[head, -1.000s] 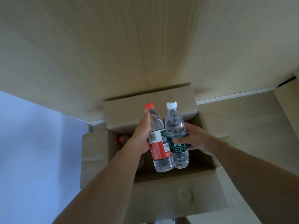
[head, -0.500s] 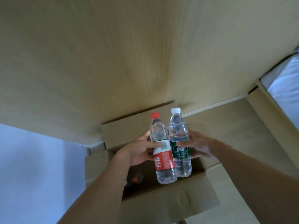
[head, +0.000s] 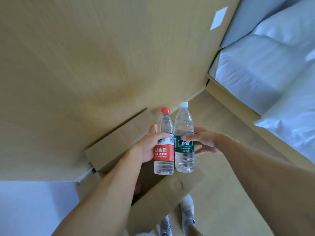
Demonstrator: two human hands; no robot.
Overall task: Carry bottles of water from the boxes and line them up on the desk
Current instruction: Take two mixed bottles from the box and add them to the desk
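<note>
1. Left hand [head: 150,147]: fingers curled round red-label water bottle [head: 164,143], thumb across the front at top of label, fingertips behind. Firm grip at mid-body.
2. Right hand [head: 202,142]: thumb on front of green-label water bottle [head: 184,142], fingers wrapped behind; grips at label height.
3. Red-label btl: red cap, clear, full, upright w/ slight tilt; held in air above the box.
4. Green-label btl: white cap, clear, full, upright; stands a bit taller in view than red one. The two btls are side by side, bodies touching or v. nearly so; can't tell which.
5. Cardboard box [head: 163,200]: open, on floor below the btls, flaps [head: 119,138] spread; interior dark, a red item inside at left, too dim to identify.
6. Wood-grain panel wall [head: 102,57]: behind box, fills upper view.
7. Bed [head: 265,65]: right side, white bedding, light wood frame.
8. Floor [head: 230,193]: beige, under box.
9. Shoes [head: 187,212]: pale, bottom centre, next to near box flap.
</note>
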